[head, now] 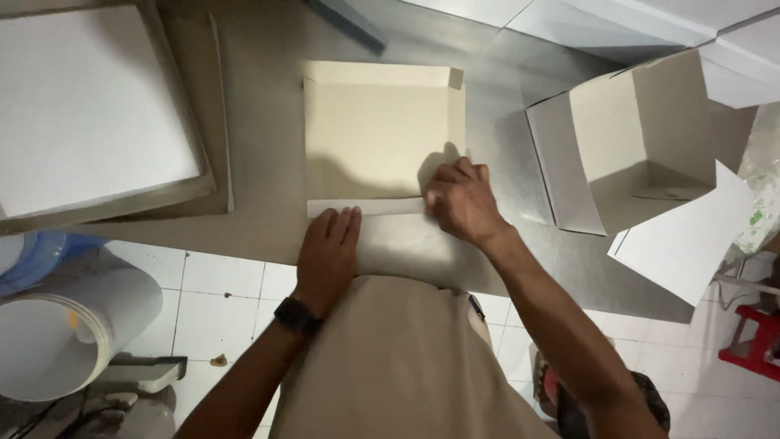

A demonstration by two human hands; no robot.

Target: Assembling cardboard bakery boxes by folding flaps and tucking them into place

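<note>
A flat beige cardboard box blank [378, 130] lies on the steel table [496, 97] in front of me, its near flap [366, 206] folded up white side out. My left hand [328, 252] rests flat, palm down, on the table edge just below that flap, a black watch on the wrist. My right hand [461, 199] presses with curled fingers on the blank's near right corner, pinching the flap's end there.
A stack of flat white sheets [89, 106] lies at the table's left. A folded open box [642, 138] stands at the right, a loose white sheet [691, 236] below it. A rolled white sheet [73, 333] and a red stool [756, 341] are on the tiled floor.
</note>
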